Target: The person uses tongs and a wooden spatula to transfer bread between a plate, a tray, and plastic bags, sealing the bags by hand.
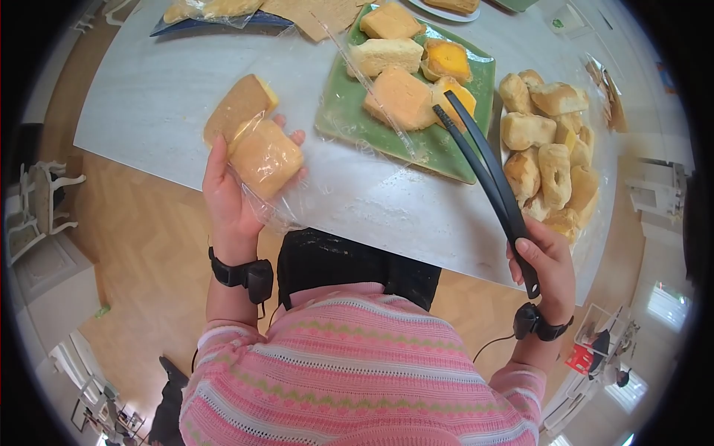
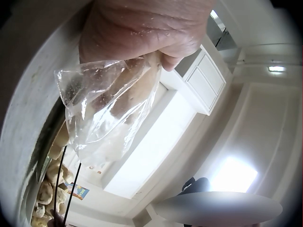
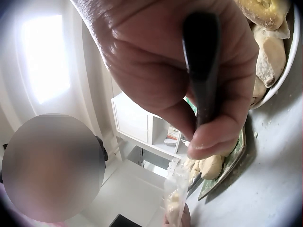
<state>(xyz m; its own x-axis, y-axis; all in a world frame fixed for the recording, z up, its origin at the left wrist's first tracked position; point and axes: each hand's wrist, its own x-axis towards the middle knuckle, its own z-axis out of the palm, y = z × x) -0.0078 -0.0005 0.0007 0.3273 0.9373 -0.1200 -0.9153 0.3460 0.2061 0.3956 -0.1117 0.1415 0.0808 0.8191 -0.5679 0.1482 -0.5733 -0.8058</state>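
Observation:
My left hand [image 1: 232, 199] grips a clear plastic bag [image 2: 106, 120] from below, thumb on the near side and fingertips showing past the far side. Two pieces of bread lie in that hand: a square golden bun [image 1: 266, 157] inside the plastic, and a longer brown-topped piece [image 1: 236, 108] behind it. Black tongs [image 1: 491, 175] are held near their hinged end by my right hand [image 1: 547, 256]. Their slightly parted tips point up and left, over the yellow-topped pastry on the green square plate [image 1: 335, 119]. In the right wrist view the thumb and fingers close around the black handle [image 3: 203, 61].
Several breads and pastries [image 1: 401, 97] sit on the green plate. To its right, a white dish is heaped with bread rolls [image 1: 554, 175]. At the back left are a blue tray [image 1: 223, 26] with wrapped bread and a brown paper sheet [image 1: 316, 15]. Crumbs dot the white table [image 1: 372, 208].

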